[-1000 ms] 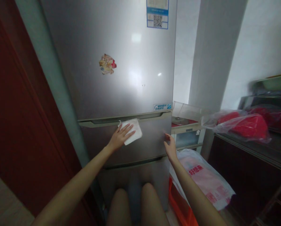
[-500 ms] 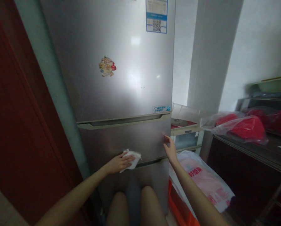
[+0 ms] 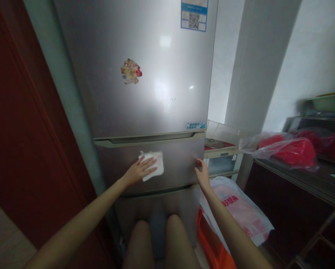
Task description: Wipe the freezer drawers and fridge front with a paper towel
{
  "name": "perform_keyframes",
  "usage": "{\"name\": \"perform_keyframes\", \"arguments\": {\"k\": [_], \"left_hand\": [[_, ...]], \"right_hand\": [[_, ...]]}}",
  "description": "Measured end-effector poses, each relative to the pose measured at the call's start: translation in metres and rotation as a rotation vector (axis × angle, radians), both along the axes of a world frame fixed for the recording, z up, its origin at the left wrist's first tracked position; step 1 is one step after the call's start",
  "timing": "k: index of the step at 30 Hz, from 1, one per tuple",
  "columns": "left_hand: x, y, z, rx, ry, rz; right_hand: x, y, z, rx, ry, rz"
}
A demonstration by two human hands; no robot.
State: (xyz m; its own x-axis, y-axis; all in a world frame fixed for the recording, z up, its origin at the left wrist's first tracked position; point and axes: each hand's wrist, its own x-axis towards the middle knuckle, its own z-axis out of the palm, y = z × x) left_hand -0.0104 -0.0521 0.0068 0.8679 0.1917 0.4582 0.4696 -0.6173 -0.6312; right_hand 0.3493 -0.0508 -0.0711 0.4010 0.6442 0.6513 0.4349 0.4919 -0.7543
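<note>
A silver refrigerator (image 3: 145, 101) stands before me, its doors shut. My left hand (image 3: 141, 170) presses a folded white cloth (image 3: 157, 160) against the middle door (image 3: 178, 164), fingers spread over it; whether it is fabric or paper is unclear. At the right edge of that same door is my right hand (image 3: 202, 173). Its fingers are bent, with the thumb apart, and the fingertips touch the door front. Nothing shows between them.
My knees (image 3: 142, 231) are close to the lower door. Right of the refrigerator are a white plastic bag (image 3: 240, 209), an orange crate (image 3: 212, 239) and a white appliance (image 3: 222, 164). Red items in clear plastic (image 3: 288, 149) lie on a dark counter. A red-brown door (image 3: 24, 130) is at left.
My left hand has slid the white cloth up and slightly left, from the bottom edge of the middle door to its upper part. The right hand keeps its place at the door edge.
</note>
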Motion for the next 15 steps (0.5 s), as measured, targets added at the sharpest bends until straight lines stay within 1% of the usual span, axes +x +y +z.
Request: {"name": "perform_keyframes", "arguments": {"k": [2,4,5,6,7,9,11,13,15], "left_hand": [[-0.001,0.001,-0.04,-0.066,0.095,-0.057],[-0.006,0.002,-0.072,-0.092,0.144,-0.113],[-0.009,0.003,-0.084,-0.097,0.162,-0.134],[-0.012,0.003,-0.093,-0.099,0.178,-0.156],[-0.015,0.003,-0.099,-0.1,0.194,-0.173],[-0.02,0.002,-0.103,-0.105,0.219,-0.191],[-0.024,0.001,-0.097,-0.107,0.232,-0.193],[-0.026,0.0,-0.081,-0.109,0.223,-0.165],[-0.025,0.0,-0.055,-0.097,0.172,-0.095]], "right_hand": [[0.0,0.0,-0.002,0.001,0.001,-0.002],[0.001,0.001,-0.003,-0.003,0.0,-0.003],[0.002,0.001,-0.003,-0.006,-0.002,-0.001],[0.002,0.001,-0.003,-0.01,-0.004,0.001],[0.002,0.001,-0.003,-0.013,-0.007,0.004],[0.003,0.001,-0.003,-0.017,-0.009,0.006],[0.003,0.001,-0.003,-0.018,-0.008,0.007],[0.003,0.0,-0.002,-0.017,-0.007,0.006],[0.003,0.0,-0.002,-0.018,-0.009,0.005]]}}
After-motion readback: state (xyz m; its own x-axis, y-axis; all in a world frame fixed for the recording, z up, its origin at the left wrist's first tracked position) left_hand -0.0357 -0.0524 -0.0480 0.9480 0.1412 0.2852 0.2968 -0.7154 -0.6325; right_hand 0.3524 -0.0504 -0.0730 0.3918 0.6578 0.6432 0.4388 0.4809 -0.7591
